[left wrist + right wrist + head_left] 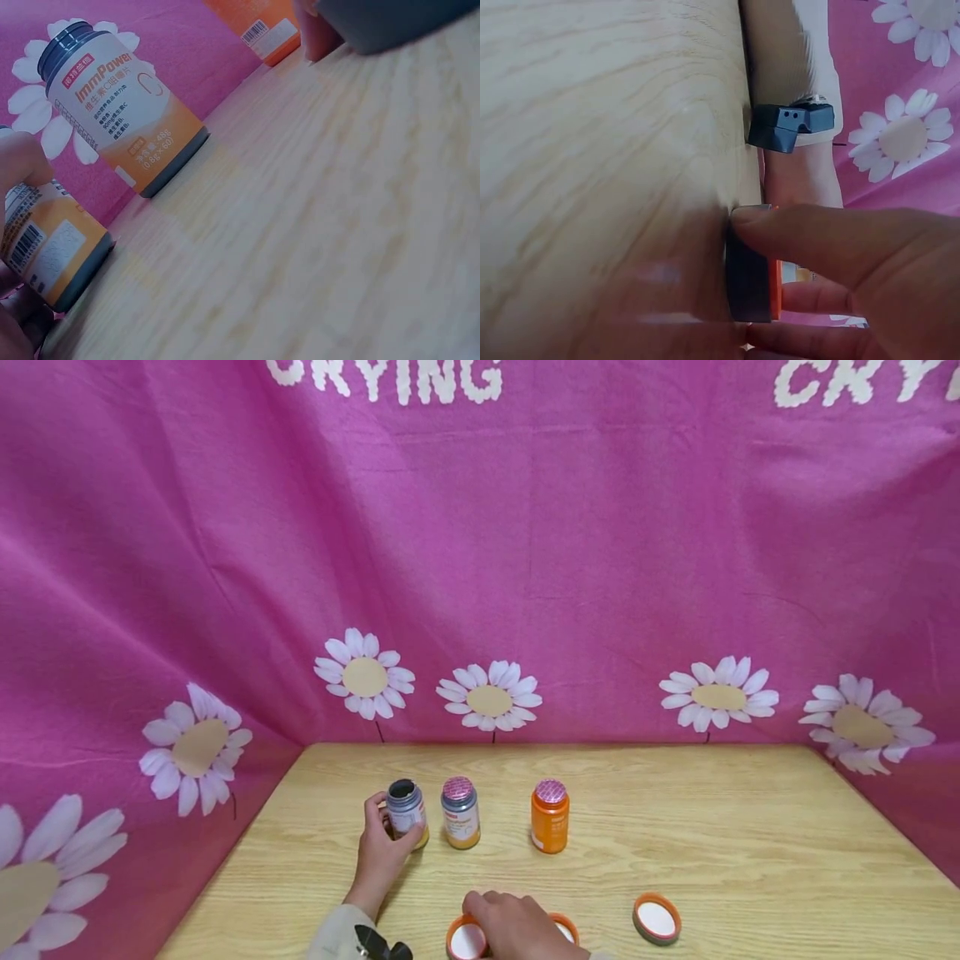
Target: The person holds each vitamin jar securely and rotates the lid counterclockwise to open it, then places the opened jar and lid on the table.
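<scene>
My left hand (381,858) grips a small grey-and-orange supplement bottle (406,811) at the left of the table, thumb on the near side. Its mouth is uncovered and dark inside. Beside it stands a matching bottle (461,818) with a pink foil seal, its label (112,97) facing the left wrist camera. At the near edge of the head view, my right hand (521,928) pinches a lid (750,262) lying on the table, thumb against its dark side. A second lid (564,928) shows partly behind that hand.
An orange bottle (550,818) with a pink foil seal stands upright right of the grey ones. Another lid (657,918) lies white liner up at the right. A pink cloth with daisies (585,568) hangs behind the wooden table (735,835).
</scene>
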`<state>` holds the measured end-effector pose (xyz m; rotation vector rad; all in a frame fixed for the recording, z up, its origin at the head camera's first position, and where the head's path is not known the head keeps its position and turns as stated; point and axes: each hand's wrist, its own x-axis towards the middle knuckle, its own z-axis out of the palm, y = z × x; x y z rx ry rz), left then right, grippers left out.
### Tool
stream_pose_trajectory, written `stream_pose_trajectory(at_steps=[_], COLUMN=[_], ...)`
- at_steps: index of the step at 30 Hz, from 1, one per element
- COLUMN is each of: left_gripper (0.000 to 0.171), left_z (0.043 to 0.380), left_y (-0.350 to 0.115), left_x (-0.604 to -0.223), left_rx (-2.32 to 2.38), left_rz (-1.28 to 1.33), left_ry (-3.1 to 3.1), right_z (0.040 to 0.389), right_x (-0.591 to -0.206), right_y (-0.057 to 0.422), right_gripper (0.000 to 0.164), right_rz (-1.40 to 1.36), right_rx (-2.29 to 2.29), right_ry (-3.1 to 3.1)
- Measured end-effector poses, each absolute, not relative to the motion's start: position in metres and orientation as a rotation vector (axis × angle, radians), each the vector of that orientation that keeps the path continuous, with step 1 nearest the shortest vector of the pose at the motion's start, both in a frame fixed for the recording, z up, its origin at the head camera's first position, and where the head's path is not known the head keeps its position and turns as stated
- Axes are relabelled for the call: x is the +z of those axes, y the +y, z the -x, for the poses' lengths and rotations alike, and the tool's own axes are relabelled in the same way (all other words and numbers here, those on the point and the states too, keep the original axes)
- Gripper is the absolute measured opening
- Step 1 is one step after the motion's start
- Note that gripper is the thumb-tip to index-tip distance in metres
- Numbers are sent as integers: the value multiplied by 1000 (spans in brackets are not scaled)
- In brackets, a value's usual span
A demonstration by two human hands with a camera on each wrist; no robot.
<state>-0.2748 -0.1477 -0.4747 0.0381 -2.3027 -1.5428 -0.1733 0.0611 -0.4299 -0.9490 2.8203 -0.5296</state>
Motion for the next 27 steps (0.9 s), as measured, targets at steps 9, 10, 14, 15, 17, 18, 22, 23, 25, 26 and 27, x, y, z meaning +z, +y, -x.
stream_pose_trajectory(at_steps=[9, 10, 14, 15, 17, 18, 22, 23, 25, 26, 27], left_gripper=[71, 71, 72, 73, 73, 73, 74, 75, 78, 81, 84], left_z=[275, 274, 273, 272, 272, 272, 270, 269, 268, 267, 266], left_y=[-152, -152, -153, -154, -154, -154, -154, -154, -155, -156, -156], left_x=[-476, -476, -475, -475, -475, -475, -477, -477, -475, -474, -471], left_rx=[-1553, -1554, -1558, -1553, -1556, -1563, -1579, -1584, -1577, -1563, -1546], left_rz=[-46, -43, -33, -29, -13, -7, 23, 35, 87, 125, 165], left_ry=[-2342, -2344, -2357, -2362, -2359, -2355, -2328, -2319, -2318, -2327, -2340], right_z=[170, 170, 170, 170, 170, 170, 169, 169, 168, 167, 167], right_x=[-431, -431, -430, -429, -429, -429, -429, -429, -427, -426, -424], right_y=[58, 58, 56, 56, 55, 55, 57, 58, 61, 64, 67], right_gripper=[38, 37, 39, 40, 45, 47, 58, 60, 64, 66, 68], right_rz=[1000, 1006, 980, 965, 935, 928, 861, 829, 775, 749, 737], right_rx=[-471, -468, -475, -473, -476, -477, -552, -588, -657, -698, -735], right_ry=[2892, 2896, 2866, 2854, 2828, 2822, 2779, 2762, 2730, 2719, 2718])
